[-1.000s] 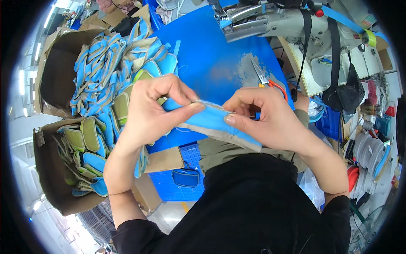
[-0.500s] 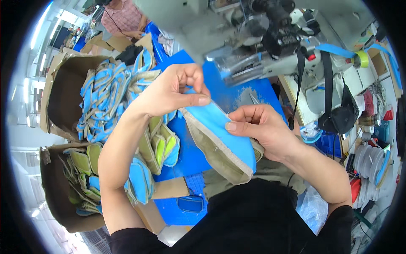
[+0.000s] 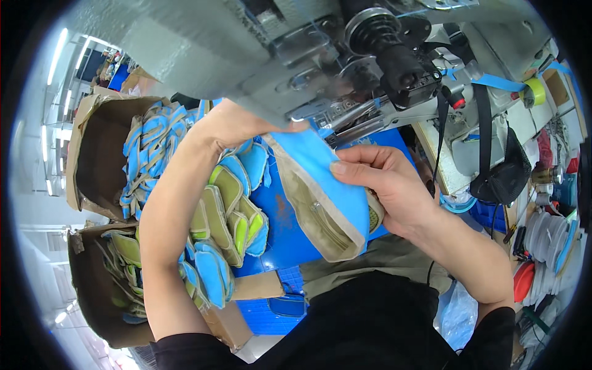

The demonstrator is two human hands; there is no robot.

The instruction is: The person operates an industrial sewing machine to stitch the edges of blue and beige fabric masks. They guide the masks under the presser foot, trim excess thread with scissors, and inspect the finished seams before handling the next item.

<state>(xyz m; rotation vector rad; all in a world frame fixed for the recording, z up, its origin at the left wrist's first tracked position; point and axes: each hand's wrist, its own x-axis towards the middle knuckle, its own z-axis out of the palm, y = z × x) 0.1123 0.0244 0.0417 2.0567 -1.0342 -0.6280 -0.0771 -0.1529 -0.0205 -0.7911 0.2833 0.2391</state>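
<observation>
My right hand (image 3: 388,185) pinches a long blue-and-khaki fabric piece (image 3: 320,179) with beige binding, its thumb pressed on the blue side. My left hand (image 3: 250,123) grips the upper end of this piece at the grey sewing machine's head (image 3: 246,43); its fingertips are mostly hidden by the machine. The upper edge of the piece sits beside the metal parts (image 3: 342,126) of the machine. Left of the piece lie several green and blue padded pieces (image 3: 225,185) on a blue tabletop (image 3: 274,228).
Two cardboard boxes stand on the left, one (image 3: 92,160) beside blue-and-beige strips (image 3: 151,151), another (image 3: 98,290) holding green pieces. On the right are a white machine bed (image 3: 444,160), hanging black straps (image 3: 481,154), a black mesh bag (image 3: 496,172) and white spools (image 3: 542,234).
The fabric piece has been turned from crosswise to a diagonal, khaki side showing, and raised to the machine. The machine head now fills the upper view, covering my left fingertips.
</observation>
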